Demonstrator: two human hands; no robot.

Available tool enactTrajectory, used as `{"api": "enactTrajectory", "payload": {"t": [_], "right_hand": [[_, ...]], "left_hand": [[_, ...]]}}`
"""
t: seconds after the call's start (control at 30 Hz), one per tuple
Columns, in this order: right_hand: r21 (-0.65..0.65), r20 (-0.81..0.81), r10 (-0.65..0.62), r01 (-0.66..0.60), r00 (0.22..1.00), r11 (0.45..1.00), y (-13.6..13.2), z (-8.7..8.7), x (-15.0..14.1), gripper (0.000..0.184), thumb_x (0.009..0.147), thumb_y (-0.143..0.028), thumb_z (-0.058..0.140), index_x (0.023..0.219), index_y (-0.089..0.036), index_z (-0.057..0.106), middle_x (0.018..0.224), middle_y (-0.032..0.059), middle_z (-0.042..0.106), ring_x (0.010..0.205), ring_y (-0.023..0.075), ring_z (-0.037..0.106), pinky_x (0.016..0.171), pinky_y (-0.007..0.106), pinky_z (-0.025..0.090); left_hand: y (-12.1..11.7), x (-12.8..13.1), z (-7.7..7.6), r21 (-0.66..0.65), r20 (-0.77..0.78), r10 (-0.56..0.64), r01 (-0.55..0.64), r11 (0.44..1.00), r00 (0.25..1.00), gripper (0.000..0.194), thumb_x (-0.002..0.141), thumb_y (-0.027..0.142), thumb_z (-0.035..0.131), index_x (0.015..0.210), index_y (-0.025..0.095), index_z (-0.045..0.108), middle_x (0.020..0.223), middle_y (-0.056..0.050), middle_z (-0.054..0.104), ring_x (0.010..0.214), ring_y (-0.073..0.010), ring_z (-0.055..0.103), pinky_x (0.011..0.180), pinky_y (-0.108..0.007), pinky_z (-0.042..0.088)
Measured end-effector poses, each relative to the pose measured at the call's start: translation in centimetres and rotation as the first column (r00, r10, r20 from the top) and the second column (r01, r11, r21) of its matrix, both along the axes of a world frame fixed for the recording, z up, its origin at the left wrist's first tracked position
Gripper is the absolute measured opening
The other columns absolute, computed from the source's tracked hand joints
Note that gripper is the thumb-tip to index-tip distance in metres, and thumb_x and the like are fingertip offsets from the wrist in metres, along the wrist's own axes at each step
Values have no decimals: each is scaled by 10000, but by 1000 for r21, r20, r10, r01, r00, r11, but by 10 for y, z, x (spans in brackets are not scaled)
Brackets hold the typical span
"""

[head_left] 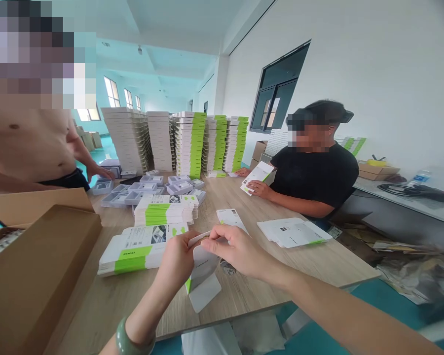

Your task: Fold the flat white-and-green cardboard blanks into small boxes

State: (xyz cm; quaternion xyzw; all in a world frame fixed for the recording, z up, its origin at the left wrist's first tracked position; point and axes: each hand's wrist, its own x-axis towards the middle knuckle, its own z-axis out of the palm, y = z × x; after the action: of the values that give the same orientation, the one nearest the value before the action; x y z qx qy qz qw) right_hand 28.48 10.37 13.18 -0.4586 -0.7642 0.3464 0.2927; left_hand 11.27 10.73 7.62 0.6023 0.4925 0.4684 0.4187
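Printed markings on cartons at a work surface. On the flat white carton at the left, the green band carries one short word in white capitals, roughly "CRULE"; the exact letters are too small to confirm. Beside the product photograph on the same carton, lines of small print cannot be read. The stacked cartons behind it show similar print and green bands, also illegible. Small dark print on the loose white sheets at the right and on the white card at the near edge is likewise unreadable, as is the label of the water bottle.
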Motion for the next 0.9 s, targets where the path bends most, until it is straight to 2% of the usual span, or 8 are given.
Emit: {"api": "enactTrajectory", "payload": {"t": [0.07,0.17,0.3,0.4,0.6,0.7,0.8,0.9], "right_hand": [[-34,-49,-22,20,999,999,1,-5,-6,355,923,-435,629,676,-227,482,645,-68,426,603,129,389,583,279,298],[-6,-98,-34,33,995,999,-1,-10,-10,397,899,-414,617,628,-225,396,735,-45,451,691,142,444,652,292,348],[-27,-146,-54,50,988,998,1,-13,-11,301,889,-457,645,735,-229,523,803,-27,567,792,173,541,713,309,401],[-45,-138,-48,42,989,998,3,-15,-11,292,920,-502,634,841,-221,636,855,4,665,824,191,592,742,326,437],[189,-102,-168,185,981,964,3,-22,-10,414,892,-586,650,696,-228,584,951,46,608,1016,273,601,981,463,439],[159,-235,-168,208,957,965,7,-32,-10,390,901,-573,674,727,-229,616,958,37,574,938,240,607,922,421,496],[202,-357,-186,270,915,941,11,-44,-10,332,911,-561,706,863,-237,652,938,28,583,868,217,599,871,391,525],[263,-391,-168,285,905,922,15,-53,-7,397,891,-629,726,865,-244,633,972,45,600,908,226,608,860,376,535]], "left_hand": [[2,-3,-4,-13,58,-29,30,999,998,211,719,379,683,643,185,650,617,14,559,612,-148,441,561,-259,339],[1,-10,-8,-19,132,-96,100,995,987,270,732,412,740,631,172,673,624,10,580,628,-144,450,582,-259,355],[-7,-16,-14,-31,218,-167,178,984,962,384,801,538,745,706,166,741,688,-14,657,719,-175,524,677,-273,431],[-14,-13,-22,-42,274,-141,159,986,951,475,877,629,657,876,171,785,786,-33,719,792,-199,570,728,-288,452],[-17,0,-30,-50,345,-79,103,993,935,597,892,701,596,1086,164,771,920,-77,785,925,-271,662,825,-348,506],[-16,3,-31,-40,363,-46,65,997,931,610,890,704,591,1120,165,759,996,-91,798,985,-287,672,873,-364,518],[-15,4,-32,-36,368,-14,29,999,930,609,891,703,581,1124,169,755,1039,-97,803,1017,-297,675,889,-372,525],[-15,3,-34,-50,366,7,12,999,931,596,893,696,582,1111,169,757,1051,-96,805,1012,-297,681,882,-370,532]]}}
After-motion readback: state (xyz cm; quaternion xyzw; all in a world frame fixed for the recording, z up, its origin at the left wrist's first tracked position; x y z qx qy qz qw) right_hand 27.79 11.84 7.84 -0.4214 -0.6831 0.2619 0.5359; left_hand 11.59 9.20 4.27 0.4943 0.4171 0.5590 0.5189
